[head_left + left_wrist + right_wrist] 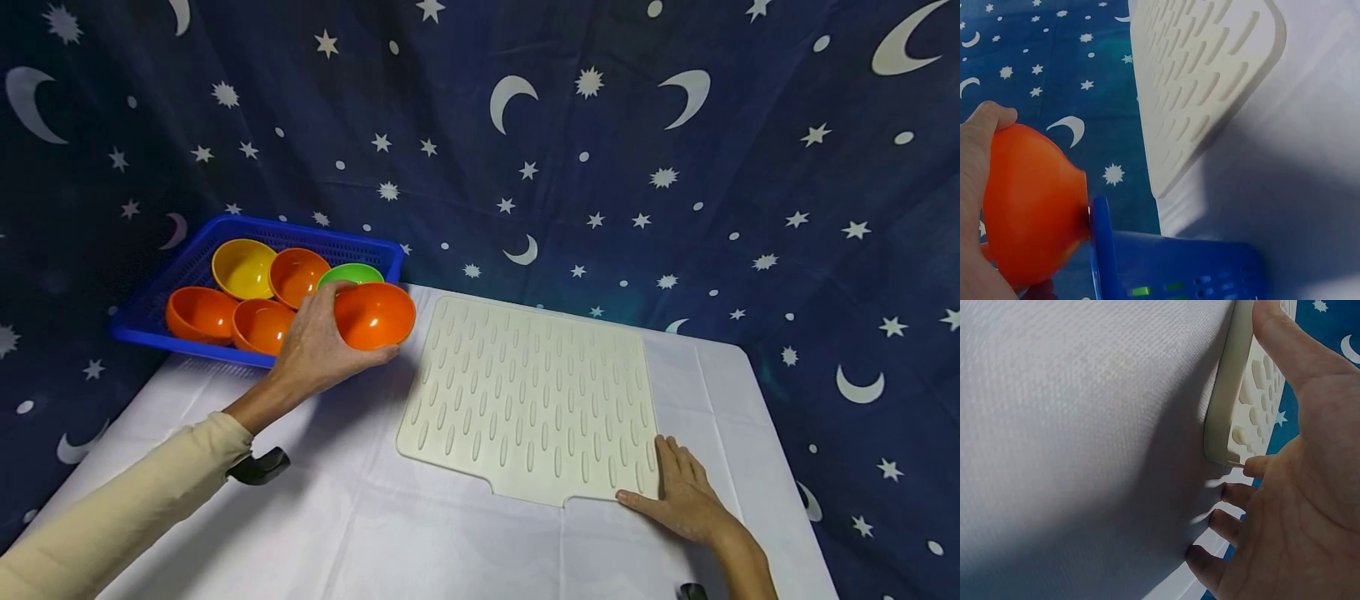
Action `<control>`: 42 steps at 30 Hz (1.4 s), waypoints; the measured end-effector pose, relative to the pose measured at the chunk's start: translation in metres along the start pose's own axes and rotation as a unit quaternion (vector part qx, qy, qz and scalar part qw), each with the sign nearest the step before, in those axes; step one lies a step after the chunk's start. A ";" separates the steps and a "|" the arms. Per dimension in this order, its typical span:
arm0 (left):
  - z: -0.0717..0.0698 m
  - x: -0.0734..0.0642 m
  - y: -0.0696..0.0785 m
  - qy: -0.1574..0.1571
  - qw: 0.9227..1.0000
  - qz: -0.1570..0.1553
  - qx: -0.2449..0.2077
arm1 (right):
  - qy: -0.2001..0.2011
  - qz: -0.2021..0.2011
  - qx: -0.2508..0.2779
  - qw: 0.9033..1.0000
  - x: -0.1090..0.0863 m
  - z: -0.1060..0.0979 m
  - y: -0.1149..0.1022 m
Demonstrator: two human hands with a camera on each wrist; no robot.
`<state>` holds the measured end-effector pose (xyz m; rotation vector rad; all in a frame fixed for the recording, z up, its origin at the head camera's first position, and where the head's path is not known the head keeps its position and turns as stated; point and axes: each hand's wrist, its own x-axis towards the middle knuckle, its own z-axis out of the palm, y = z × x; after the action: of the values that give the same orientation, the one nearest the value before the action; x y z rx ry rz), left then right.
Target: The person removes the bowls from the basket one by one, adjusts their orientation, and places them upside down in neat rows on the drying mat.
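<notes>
An orange bowl (pixel 375 317) is gripped by its rim in my left hand (pixel 318 342), tilted with its inside toward the head camera. In the left wrist view the same orange bowl (pixel 1035 206) shows its outside, beside the basket's blue rim. My right hand (pixel 690 496) lies at the near right corner of a cream ridged mat (pixel 525 400), thumb on the near edge and fingers along the right side. From the right wrist view, the straight fingers of the right hand (pixel 1297 462) touch the cloth and the mat's corner.
A blue basket (pixel 142 325) at the back left holds a yellow bowl (pixel 243 268), a green bowl (pixel 352 273) and several orange bowls (pixel 201 315). White cloth (pixel 420 542) covers the table. A dark curtain (pixel 600 167) with moons and stars hangs behind.
</notes>
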<state>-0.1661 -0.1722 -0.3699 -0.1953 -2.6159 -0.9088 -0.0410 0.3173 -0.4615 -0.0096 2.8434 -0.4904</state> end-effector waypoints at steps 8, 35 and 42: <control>0.006 0.000 0.013 -0.010 1.000 0.006 -0.014 | 0.000 0.002 0.003 1.000 -0.001 -0.001 -0.001; 0.043 -0.006 0.040 -0.017 0.999 0.024 -0.033 | 0.013 0.005 0.001 1.000 0.000 0.000 0.002; 0.055 -0.014 0.040 -0.033 0.998 0.017 -0.047 | 0.015 0.006 0.002 1.000 0.003 -0.001 0.003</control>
<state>-0.1592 -0.1071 -0.3927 -0.2978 -2.6235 -1.0303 -0.0436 0.3201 -0.4627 0.0147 2.8704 -0.4978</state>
